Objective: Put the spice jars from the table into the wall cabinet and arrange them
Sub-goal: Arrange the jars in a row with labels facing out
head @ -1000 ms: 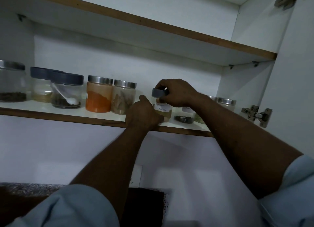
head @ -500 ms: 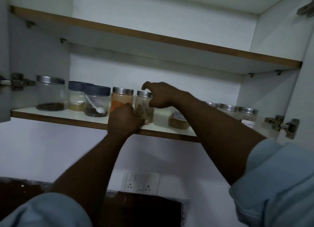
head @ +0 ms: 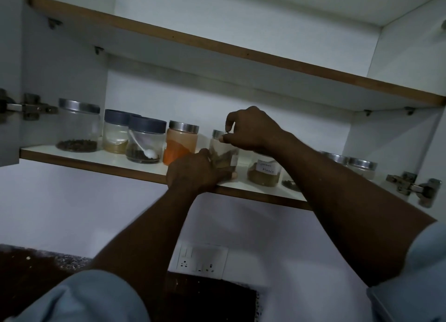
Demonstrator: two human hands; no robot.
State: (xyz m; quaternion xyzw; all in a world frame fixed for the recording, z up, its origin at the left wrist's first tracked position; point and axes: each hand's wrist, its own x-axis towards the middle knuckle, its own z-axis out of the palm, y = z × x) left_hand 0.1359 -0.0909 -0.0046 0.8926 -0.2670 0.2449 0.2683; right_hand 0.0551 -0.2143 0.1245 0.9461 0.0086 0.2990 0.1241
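Note:
A clear jar with a steel lid and brown leafy spice (head: 225, 156) stands near the front of the lower cabinet shelf (head: 101, 156). My left hand (head: 195, 173) wraps its base from the front. My right hand (head: 251, 131) pinches its lid from above. To its left stands an orange-powder jar (head: 180, 144); to its right a labelled jar of brown powder (head: 264, 172), its lid hidden behind my right wrist. Further left are two grey-lidded jars, one with a white spoon (head: 144, 144) and one behind it (head: 115, 132), and a wide steel-lidded jar (head: 77, 126).
More steel-lidded jars (head: 360, 166) sit at the shelf's right end, partly behind my right arm. Door hinges stick out at left (head: 29, 108) and right (head: 410, 185). An upper shelf (head: 217, 47) runs overhead. A socket plate (head: 201, 259) is on the wall below.
Both hands left the labelled brown-powder jar and moved left to the steel-lidded leafy jar. That jar now stands apart from the orange-powder jar, nearer the shelf's front edge.

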